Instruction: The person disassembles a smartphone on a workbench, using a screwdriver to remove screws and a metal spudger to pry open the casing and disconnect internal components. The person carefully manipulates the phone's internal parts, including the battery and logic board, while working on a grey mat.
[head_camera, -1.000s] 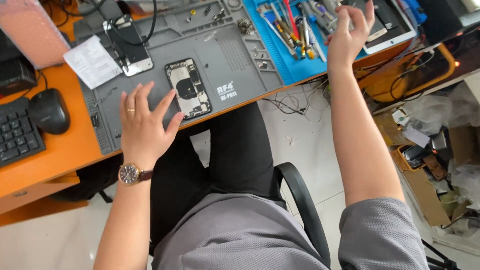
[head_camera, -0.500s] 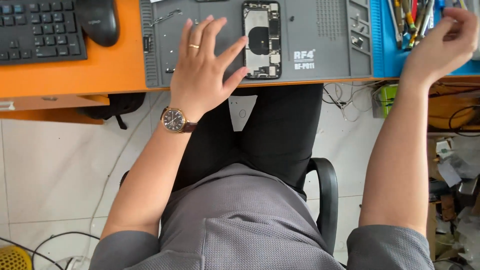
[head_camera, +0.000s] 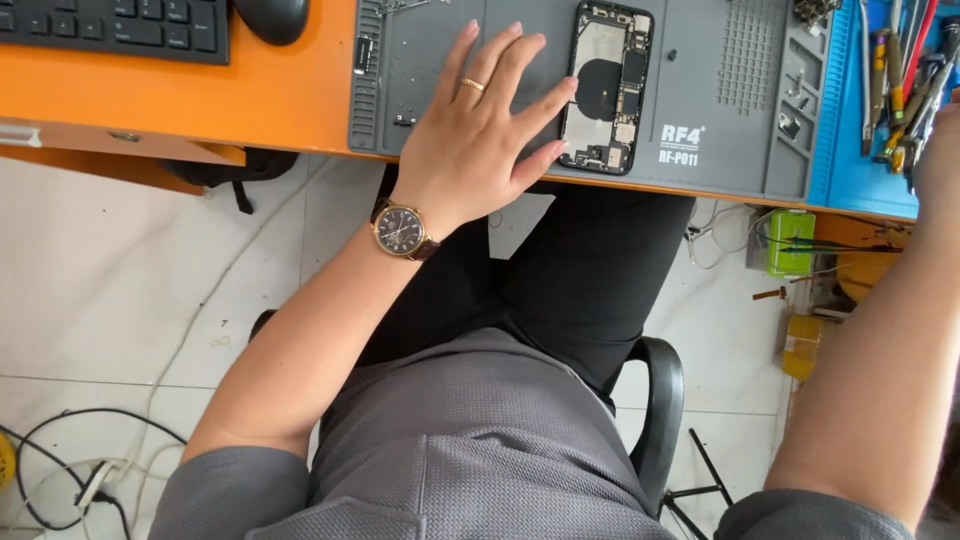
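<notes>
My left hand (head_camera: 480, 130) lies flat on the grey work mat (head_camera: 720, 120) with its fingers spread, and wears a gold ring and a brown-strapped wristwatch (head_camera: 400, 230). Its fingertips touch the left edge of an opened phone (head_camera: 608, 88), which lies back-off on the mat with its inner parts showing. Only part of my right hand (head_camera: 942, 150) shows at the right frame edge, beside several hand tools (head_camera: 905, 80) on a blue mat (head_camera: 845, 150). Its fingers are out of view.
A black keyboard (head_camera: 120, 28) and a black mouse (head_camera: 270, 15) sit on the orange desk (head_camera: 250, 95) at the upper left. Small screws and parts lie in the grey mat's side trays. Below are my lap, a black chair arm (head_camera: 660, 420), floor cables and boxes.
The view has swung down and nearer to the desk edge. My left hand stays flat on the mat by the phone. My right hand has slid toward the right frame edge.
</notes>
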